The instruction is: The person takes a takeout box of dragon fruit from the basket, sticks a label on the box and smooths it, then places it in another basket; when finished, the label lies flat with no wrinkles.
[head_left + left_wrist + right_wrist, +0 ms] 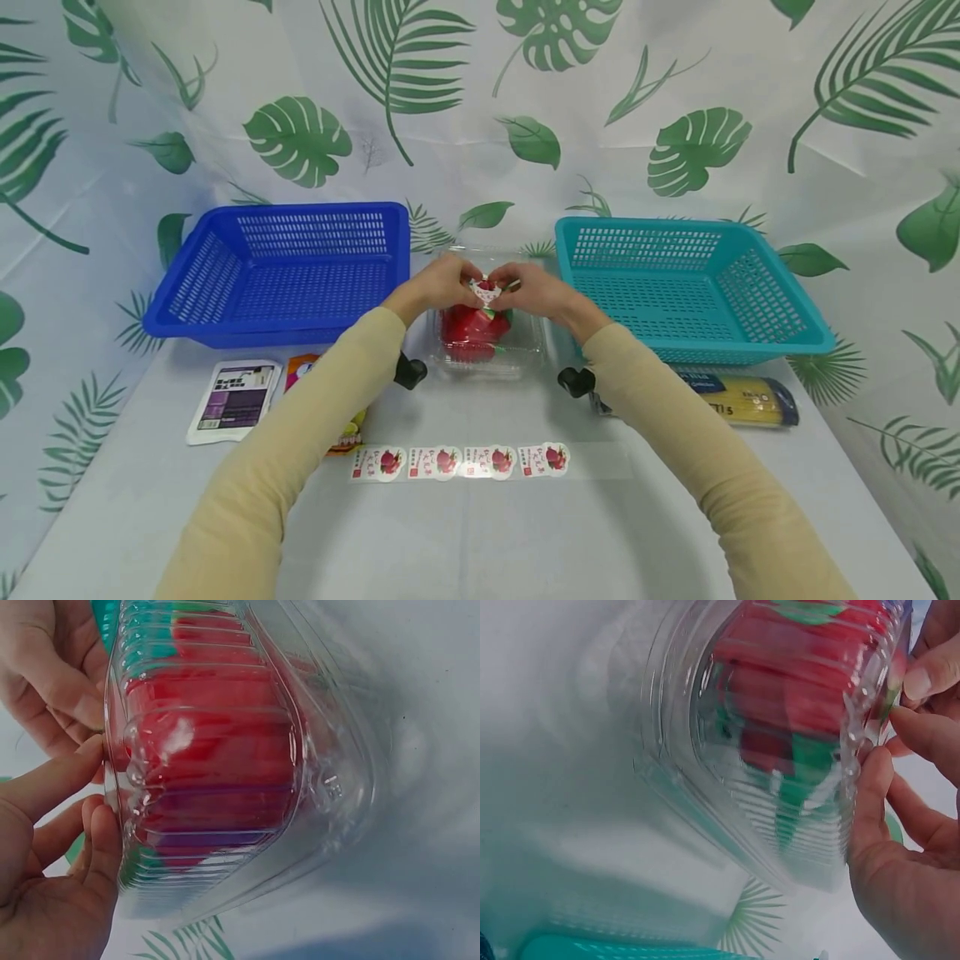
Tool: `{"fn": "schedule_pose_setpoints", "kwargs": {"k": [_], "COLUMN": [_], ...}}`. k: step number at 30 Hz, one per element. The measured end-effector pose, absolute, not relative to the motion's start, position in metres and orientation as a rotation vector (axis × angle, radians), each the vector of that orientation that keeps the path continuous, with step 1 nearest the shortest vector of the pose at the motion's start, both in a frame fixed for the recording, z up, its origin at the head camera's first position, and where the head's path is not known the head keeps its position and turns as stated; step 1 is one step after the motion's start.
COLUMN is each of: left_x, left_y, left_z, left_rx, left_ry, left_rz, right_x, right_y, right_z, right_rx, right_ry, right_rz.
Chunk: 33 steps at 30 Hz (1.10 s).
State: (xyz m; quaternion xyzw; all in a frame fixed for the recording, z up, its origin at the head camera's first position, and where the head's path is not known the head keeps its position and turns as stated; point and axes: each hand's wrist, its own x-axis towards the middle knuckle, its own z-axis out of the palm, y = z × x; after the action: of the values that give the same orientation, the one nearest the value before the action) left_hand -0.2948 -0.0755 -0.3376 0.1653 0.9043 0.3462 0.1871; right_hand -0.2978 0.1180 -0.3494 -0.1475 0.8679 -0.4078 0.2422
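Note:
A clear plastic clamshell box (525, 354) with red and green contents (471, 332), seemingly fruit, stands between two baskets. Over its lid both hands meet at a small white sticker (487, 292) with a red fruit picture. My left hand (444, 283) pinches the sticker's left side between thumb and fingers; my right hand (534, 290) pinches the right side. In the left wrist view, fingertips of the left hand (64, 862) lie against the top of the box (217, 750). The right wrist view shows the right hand (907, 802) at the lid too, with the sticker mostly hidden.
A blue basket (300, 333) stands at left, a teal basket (697, 346) at right. Nearer lie a white-and-purple package (234, 400), an orange packet (347, 433) partly under the left sleeve, and a spaghetti pack (750, 402). A strip of several fruit stickers (435, 463) lies in front.

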Motion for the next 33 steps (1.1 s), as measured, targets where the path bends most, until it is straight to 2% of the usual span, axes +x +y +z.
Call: {"fn": "schedule_pose_setpoints", "kwargs": {"k": [33], "left_x": [-0.2917], "left_y": [-0.0734], "left_z": [-0.3387], "left_rx": [0.395], "left_ry": [2.568], "left_rz": [0.987], "right_x": [-0.2950], "right_y": [0.1203], "right_z": [-0.3502], "right_rx": [-0.402], "right_ry": [2.363], "right_rz": [-1.142]}}
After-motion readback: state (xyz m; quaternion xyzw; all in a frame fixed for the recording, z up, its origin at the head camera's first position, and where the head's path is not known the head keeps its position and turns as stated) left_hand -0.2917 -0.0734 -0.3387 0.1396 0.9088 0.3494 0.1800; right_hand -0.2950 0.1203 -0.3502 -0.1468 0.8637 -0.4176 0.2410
